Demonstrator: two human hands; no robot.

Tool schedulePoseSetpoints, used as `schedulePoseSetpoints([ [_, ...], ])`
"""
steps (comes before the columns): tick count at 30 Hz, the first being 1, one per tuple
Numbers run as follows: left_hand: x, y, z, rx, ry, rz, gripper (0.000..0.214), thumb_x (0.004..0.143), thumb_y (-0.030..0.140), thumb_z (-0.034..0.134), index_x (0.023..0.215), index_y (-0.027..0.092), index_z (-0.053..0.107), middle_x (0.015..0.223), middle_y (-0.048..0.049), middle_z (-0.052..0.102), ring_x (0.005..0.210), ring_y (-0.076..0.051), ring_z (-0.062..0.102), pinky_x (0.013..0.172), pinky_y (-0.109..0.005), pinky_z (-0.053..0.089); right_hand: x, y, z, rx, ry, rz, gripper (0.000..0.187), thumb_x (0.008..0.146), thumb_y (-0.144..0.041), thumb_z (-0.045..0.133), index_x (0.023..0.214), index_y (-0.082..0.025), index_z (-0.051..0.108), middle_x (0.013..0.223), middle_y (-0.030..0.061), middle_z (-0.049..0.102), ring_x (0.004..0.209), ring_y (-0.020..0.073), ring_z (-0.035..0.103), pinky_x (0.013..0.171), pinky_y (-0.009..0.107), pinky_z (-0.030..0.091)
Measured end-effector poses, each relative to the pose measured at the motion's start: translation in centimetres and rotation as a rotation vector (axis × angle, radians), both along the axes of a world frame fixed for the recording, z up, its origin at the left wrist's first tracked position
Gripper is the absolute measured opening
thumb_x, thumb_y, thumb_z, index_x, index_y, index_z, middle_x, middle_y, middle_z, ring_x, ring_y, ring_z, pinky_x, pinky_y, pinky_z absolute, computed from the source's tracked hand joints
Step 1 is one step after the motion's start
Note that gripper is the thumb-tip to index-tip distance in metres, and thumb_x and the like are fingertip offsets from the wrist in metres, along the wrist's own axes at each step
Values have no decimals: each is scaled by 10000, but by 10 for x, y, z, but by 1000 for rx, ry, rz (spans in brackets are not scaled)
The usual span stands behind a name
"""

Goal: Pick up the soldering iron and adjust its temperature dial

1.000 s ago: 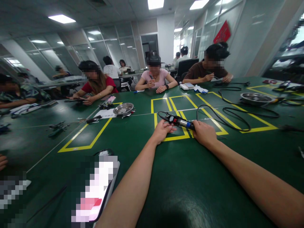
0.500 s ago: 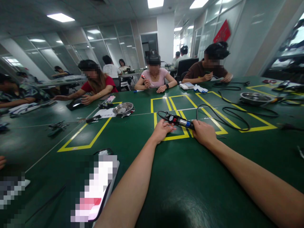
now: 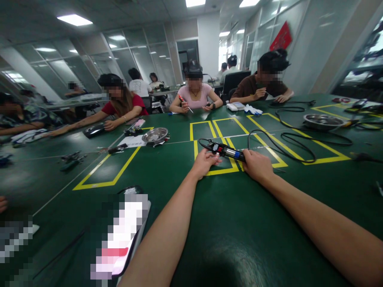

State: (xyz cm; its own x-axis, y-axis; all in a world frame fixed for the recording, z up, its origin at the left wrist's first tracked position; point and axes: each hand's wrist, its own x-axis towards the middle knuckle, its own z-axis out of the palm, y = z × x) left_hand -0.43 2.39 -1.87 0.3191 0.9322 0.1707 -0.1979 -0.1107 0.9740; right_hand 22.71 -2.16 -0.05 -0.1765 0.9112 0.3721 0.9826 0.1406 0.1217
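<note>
A long black handheld device [image 3: 229, 151] lies crosswise between my hands above the green table. Inner parts show along it: a silver cylinder, a red piece and a blue band. My right hand [image 3: 257, 164] is closed around its right end. At its left end, my left hand [image 3: 206, 162] holds it from the near side with bent fingers; part of that grip is hidden. A thin black loop of cord [image 3: 204, 141] curves out by the left hand. What kind of device this is, I cannot tell.
Yellow tape outlines [image 3: 209, 172] mark the green table [image 3: 185, 223]. A phone [image 3: 125, 235] lies at the near left. Metal bowls [image 3: 155, 135] [image 3: 324, 121] stand farther off. A black cable [image 3: 299, 145] winds across the right. Several co-workers sit opposite.
My hands and the device stay almost where they were. Across the table, the co-worker in red has stretched an arm farther left, and the co-worker in pink has shifted a red-handled screwdriver.
</note>
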Motion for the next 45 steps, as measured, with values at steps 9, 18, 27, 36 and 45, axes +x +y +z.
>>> schedulePoseSetpoints([
  [9, 0, 0, 0, 15, 4, 16, 487, 755, 299, 778, 1126, 155, 498, 981, -105, 692, 818, -220, 719, 775, -374, 558, -1, -1, 2, -7, -1, 6, 230, 916, -284, 502, 1114, -171, 528, 1048, 116, 665, 899, 236, 620, 625, 286, 355],
  [18, 2, 0, 1, 5, 5, 41, 481, 761, 296, 771, 1127, 144, 498, 937, -94, 701, 778, -210, 719, 727, -339, 566, -1, -1, 2, -9, -9, 20, 225, 917, -283, 502, 1109, -170, 531, 1047, 113, 666, 900, 236, 626, 629, 289, 361],
  [27, 3, 0, 1, 8, 20, 78, 495, 760, 330, 770, 1140, 146, 510, 935, -97, 708, 761, -204, 715, 708, -335, 572, -2, -1, 4, -47, -14, 32, 229, 924, -298, 500, 1109, -166, 527, 1049, 127, 667, 905, 238, 632, 644, 280, 375],
  [36, -1, 3, 1, -7, -58, 41, 502, 801, 333, 734, 1206, 170, 485, 1090, -128, 694, 865, -231, 720, 748, -354, 578, -8, -7, 8, -48, -25, 64, 272, 932, -331, 490, 1140, -157, 514, 1052, 129, 672, 887, 250, 651, 630, 294, 394],
  [45, -3, 1, 5, -80, -104, 26, 498, 817, 257, 724, 1243, 137, 496, 1041, -138, 713, 965, -255, 709, 890, -417, 551, -14, -7, 10, -100, -25, 62, 268, 932, -387, 480, 1083, -168, 515, 1013, 122, 682, 873, 257, 653, 634, 302, 403],
])
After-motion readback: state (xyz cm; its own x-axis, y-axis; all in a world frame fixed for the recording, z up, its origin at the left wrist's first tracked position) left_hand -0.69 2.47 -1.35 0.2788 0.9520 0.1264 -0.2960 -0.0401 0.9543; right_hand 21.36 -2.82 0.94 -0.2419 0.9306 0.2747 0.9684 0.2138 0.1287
